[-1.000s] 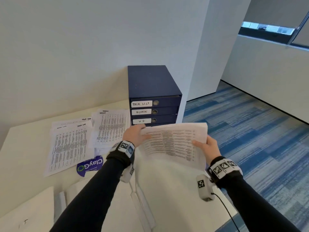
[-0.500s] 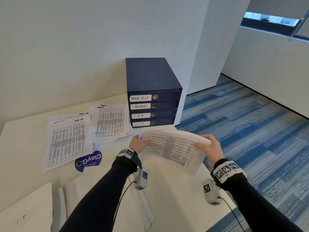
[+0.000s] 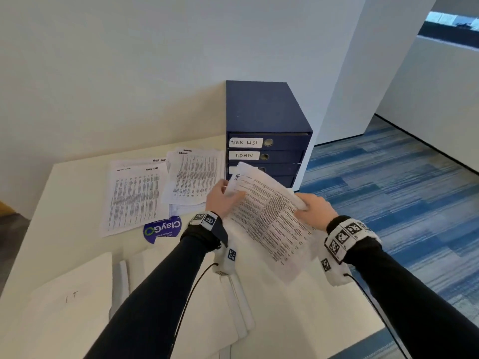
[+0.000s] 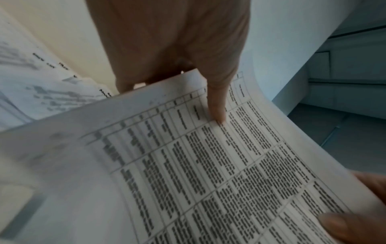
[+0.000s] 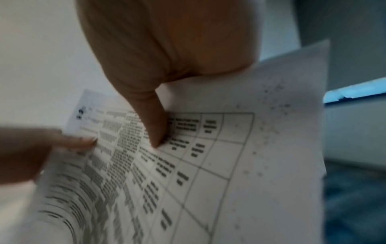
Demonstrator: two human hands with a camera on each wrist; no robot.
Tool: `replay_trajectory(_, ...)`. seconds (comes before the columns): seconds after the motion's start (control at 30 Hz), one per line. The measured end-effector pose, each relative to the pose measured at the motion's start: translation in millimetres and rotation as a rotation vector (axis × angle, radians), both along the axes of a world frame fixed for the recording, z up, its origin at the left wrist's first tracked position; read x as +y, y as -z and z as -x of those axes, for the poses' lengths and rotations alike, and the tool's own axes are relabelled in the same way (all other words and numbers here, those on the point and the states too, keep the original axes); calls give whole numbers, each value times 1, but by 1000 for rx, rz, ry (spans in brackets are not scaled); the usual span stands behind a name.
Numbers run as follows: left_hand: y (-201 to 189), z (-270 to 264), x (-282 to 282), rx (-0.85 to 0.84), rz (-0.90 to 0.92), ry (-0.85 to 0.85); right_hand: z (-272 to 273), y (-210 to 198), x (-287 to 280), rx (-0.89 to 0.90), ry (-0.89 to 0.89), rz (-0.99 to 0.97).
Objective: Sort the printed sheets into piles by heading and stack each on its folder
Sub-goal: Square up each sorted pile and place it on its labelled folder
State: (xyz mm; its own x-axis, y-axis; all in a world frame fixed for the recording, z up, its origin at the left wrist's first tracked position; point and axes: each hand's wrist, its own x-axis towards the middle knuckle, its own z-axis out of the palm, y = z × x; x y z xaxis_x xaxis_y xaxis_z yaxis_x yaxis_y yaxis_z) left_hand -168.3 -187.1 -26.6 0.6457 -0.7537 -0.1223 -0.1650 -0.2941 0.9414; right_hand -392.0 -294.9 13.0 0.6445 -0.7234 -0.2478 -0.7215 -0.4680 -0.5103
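Pinching a bundle of white printed table sheets [image 3: 269, 218] at opposite edges, the left hand [image 3: 220, 200] and right hand [image 3: 315, 212] each press a thumb on top, holding it above the cream table [image 3: 64, 203], before the navy labelled drawer cabinet [image 3: 261, 112]; two sorted paper piles [image 3: 137, 195] lie left.

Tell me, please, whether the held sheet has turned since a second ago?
Yes. The printed sheet has rotated: its headed edge now points up at the blue drawer cabinet, hiding the lower labels, where its long side earlier lay across the cabinet's front.
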Motion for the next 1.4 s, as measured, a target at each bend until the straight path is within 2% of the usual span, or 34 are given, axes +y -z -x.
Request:
replay_trajectory(0.07,8,-6,12,-167,-86,-178,2,10,-4,-93,60,-175)
replay_trajectory(0.1,18,-8,22,-225,-217,-228,6,18,-5,-117,92,-263)
replay_trajectory(0.17,51,-10,45,-262,-609,-224,15,36,-1,-120,153,-389)
replay_trajectory(0.23,81,-3,70,-187,-915,-133,24,59,5,-95,224,-475)
replay_trajectory(0.3,103,11,87,-167,-1036,-68,36,81,12,-77,293,-535)
replay_trajectory(0.4,113,27,97,-208,-1096,-22,50,112,19,-70,366,-615)
replay_trajectory(0.57,109,25,92,-239,-1121,-26,62,137,21,-112,421,-760)
replay_trajectory(0.7,109,16,94,-221,-1110,15,60,136,22,-212,483,-788)
replay_trajectory(0.93,85,-6,117,-238,-842,57,38,115,40,-336,495,-820)
replay_trajectory(1.03,75,-21,121,-177,-700,10,15,111,55,-310,418,-833)
replay_trajectory(1.17,70,-29,126,-128,-511,-59,-29,129,92,-215,282,-871)
replay_trajectory(1.3,72,-15,135,-89,-462,-46,-65,151,132,-153,218,-873)
replay_trajectory(1.4,83,-19,161,-163,-583,-232,-76,165,144,-113,196,-829)
